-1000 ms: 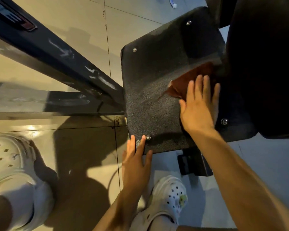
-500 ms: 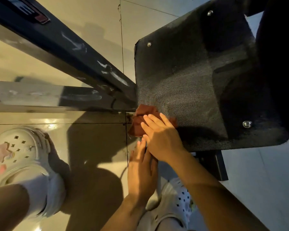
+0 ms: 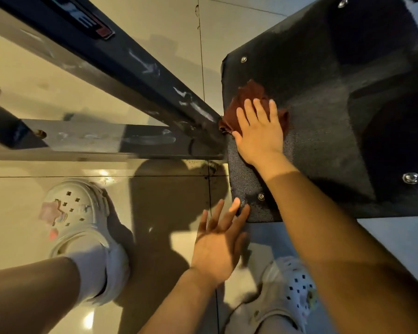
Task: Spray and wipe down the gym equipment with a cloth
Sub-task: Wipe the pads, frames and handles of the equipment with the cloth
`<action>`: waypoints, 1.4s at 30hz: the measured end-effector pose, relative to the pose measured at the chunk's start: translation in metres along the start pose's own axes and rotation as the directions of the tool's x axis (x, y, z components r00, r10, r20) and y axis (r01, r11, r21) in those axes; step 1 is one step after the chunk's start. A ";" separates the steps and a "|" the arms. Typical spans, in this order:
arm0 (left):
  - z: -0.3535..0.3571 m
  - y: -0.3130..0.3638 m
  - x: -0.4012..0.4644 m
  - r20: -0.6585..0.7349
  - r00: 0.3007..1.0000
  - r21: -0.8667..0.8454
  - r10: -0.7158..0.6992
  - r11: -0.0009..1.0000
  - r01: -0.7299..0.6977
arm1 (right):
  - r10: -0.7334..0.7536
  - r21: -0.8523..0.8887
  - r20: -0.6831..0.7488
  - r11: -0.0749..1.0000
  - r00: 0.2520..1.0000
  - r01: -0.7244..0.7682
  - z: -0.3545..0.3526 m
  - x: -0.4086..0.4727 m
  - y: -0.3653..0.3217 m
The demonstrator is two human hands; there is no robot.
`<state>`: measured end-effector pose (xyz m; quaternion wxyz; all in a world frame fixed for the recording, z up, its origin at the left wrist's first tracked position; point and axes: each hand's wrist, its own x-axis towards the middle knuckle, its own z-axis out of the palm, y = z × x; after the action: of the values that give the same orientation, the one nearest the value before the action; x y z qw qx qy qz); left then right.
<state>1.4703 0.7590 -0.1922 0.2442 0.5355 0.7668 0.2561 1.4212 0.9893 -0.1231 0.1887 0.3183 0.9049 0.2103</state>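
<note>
Cloth (image 3: 247, 102), dark red, lies bunched on the left edge of the black footplate (image 3: 323, 131), just where the frame rail (image 3: 140, 68) meets it. My right hand (image 3: 260, 133) lies flat on the cloth, fingers straight and a little spread, pressing, not gripping. Left hand (image 3: 219, 239) is open too, fingers splayed, tips at the plate's near left corner beside a bolt (image 3: 261, 196); I cannot tell whether they touch the plate or hang just above it.

Risks, as I judge them:
- Cloth is held by palm pressure alone. The plate surface looks coarse and grippy; a fast stroke may snag the fabric and let the hand slide off it.
- Cloth overhangs the left edge slightly. A push further left could send it off the plate, down onto the rail joint or the floor (image 3: 46, 201).
- Bolt heads stand proud of the surface. Fabric or fingertips could catch on them.
- The rail shows pale smears; wiping into that joint could pick up grime and drag it back over the plate.

Not readable from here:
- No spray bottle in view; whether the plate is wet I cannot say, as the texture hides any sheen.
- Upper right of the plate is lost in deep shadow, and a dark mass cuts it off at the frame edge.
- How much cloth sits under the palm is hidden.
- Plate's far corner runs out of frame, as do both forearms.
- Clogs (image 3: 82, 218) stand on the tiles, the right one partly behind the arm.
</note>
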 end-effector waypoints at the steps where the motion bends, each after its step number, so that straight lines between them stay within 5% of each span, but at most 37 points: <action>1: -0.002 -0.003 0.000 0.028 1.000 0.020 0.008 1.000 -0.008 | -0.039 0.033 -0.003 0.999 0.999 0.039 0.000 -0.012 -0.005; 7: -0.024 0.003 0.005 0.203 0.979 0.140 -0.027 0.990 -0.002 | -0.104 0.160 0.046 0.983 0.994 0.095 0.008 -0.099 -0.026; 13: -0.039 0.016 0.005 0.331 0.935 0.174 -0.127 0.982 0.072 | 0.246 0.222 -0.079 0.949 0.966 -0.224 -0.004 -0.149 0.042; 19: -0.039 0.027 0.009 0.359 0.915 0.046 -0.186 0.982 0.182 | 0.555 0.209 -0.129 0.825 0.822 -0.524 -0.009 -0.178 0.117; 23: -0.038 0.026 0.008 0.353 0.916 -0.007 -0.187 0.979 0.203 | 0.488 0.173 -0.202 0.871 0.849 -0.460 -0.007 -0.176 0.085; 28: -0.040 0.029 0.011 0.389 0.895 -0.015 -0.218 0.970 0.243 | 0.085 0.119 -0.026 0.990 0.996 -0.081 0.012 -0.180 -0.005; 33: -0.044 0.038 0.015 0.367 0.896 -0.066 -0.251 0.954 0.294 | 0.172 0.175 0.014 0.970 0.985 -0.172 0.005 -0.187 0.005; 38: -0.045 0.043 0.018 0.306 0.911 -0.083 -0.276 0.946 0.314 | 0.533 0.183 -0.137 0.842 0.835 -0.507 -0.014 -0.198 0.086; 42: -0.041 0.040 0.016 0.284 0.928 -0.058 -0.243 0.961 0.270 | 0.546 0.154 -0.074 0.833 0.835 -0.531 -0.023 -0.165 0.120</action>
<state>1.4668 0.7811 -0.1368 0.4047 0.4484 0.7759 0.1821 1.5899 0.9603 -0.0094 0.0490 0.5591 0.7992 0.2149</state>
